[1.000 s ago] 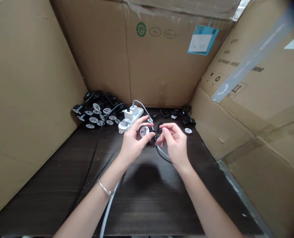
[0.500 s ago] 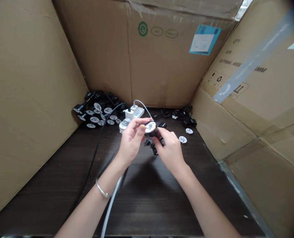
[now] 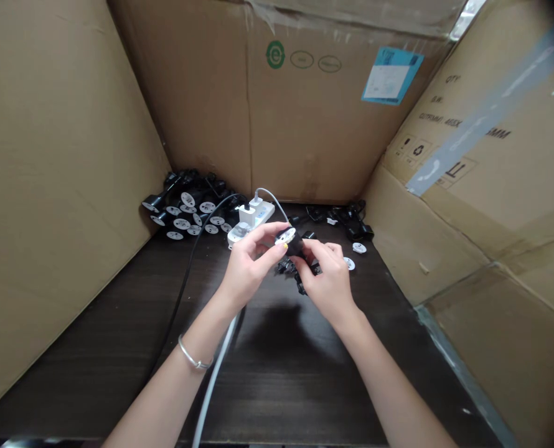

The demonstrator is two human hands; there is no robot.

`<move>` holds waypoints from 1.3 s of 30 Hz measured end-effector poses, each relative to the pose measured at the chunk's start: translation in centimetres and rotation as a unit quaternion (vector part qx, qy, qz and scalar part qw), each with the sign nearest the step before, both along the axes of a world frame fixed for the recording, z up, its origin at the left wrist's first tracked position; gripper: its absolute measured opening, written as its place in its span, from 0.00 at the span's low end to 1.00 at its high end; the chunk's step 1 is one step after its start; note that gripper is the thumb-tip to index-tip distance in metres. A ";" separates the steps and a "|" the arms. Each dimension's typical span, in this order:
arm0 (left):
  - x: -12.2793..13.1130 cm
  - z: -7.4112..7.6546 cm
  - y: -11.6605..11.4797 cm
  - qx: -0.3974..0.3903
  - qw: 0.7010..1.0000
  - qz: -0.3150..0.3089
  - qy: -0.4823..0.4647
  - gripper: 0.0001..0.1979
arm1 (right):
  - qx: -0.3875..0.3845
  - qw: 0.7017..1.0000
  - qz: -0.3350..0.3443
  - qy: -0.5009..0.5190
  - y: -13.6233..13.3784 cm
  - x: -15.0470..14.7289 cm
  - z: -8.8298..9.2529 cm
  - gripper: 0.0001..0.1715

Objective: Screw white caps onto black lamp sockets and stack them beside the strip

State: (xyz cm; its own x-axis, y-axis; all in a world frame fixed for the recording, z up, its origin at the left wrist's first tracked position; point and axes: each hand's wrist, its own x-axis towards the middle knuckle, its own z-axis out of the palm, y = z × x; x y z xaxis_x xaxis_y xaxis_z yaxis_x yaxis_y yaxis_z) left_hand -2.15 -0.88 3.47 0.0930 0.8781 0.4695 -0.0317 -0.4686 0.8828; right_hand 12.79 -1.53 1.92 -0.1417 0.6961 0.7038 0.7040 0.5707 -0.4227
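Over the middle of the dark table, my left hand (image 3: 249, 264) and my right hand (image 3: 328, 274) both grip a black cylindrical part (image 3: 297, 244). A white disc (image 3: 286, 236) sits on its end, tilted upward toward me. My left thumb and fingers pinch the disc's edges, while my right fingers close round the black body from the right. Under the part are small black pieces (image 3: 300, 285), partly hidden by my hands. Beside my right hand lies a loose white disc (image 3: 349, 263), with another white disc (image 3: 359, 247) a little farther back.
Several black parts with white disc ends (image 3: 182, 224) are piled at the back left. A white power strip (image 3: 262, 214) with plugged-in adapters stands behind my hands, its cables crossing the table. More black parts (image 3: 358, 230) lie back right. Cardboard walls (image 3: 305, 137) enclose three sides.
The held part has tilted slightly, and my left thumb has shifted to the lower edge of the white disc. The view has moved a little, so everything appears slightly farther right.
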 end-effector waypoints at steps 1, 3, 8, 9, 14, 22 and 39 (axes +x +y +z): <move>-0.1 0.1 0.0 -0.006 1.000 -0.007 -0.008 0.14 | -0.005 1.000 0.005 0.005 0.0 0.0 0.0 0.08; -0.1 0.2 0.1 -0.015 1.000 -0.009 -0.017 0.14 | -0.021 1.000 0.020 0.009 0.0 0.1 0.0 0.08; -0.1 0.0 0.0 0.060 0.994 0.064 0.063 0.13 | -0.014 1.000 0.022 -0.004 0.3 0.4 -0.1 0.08; -0.1 -0.1 0.1 0.100 0.986 0.087 0.097 0.12 | -0.007 1.000 0.018 -0.007 0.3 0.4 -0.2 0.08; 0.0 -0.3 0.1 0.258 0.933 0.155 0.199 0.10 | 0.008 1.000 -0.006 -0.023 0.7 0.6 -0.3 0.08; 0.3 -0.3 -0.5 0.306 0.903 0.203 0.225 0.06 | 0.003 1.000 0.006 -0.007 0.4 0.4 -0.2 0.09; -0.4 0.1 -0.3 0.310 0.906 0.185 0.220 0.05 | 0.014 0.999 0.031 0.030 0.7 0.5 -0.5 0.09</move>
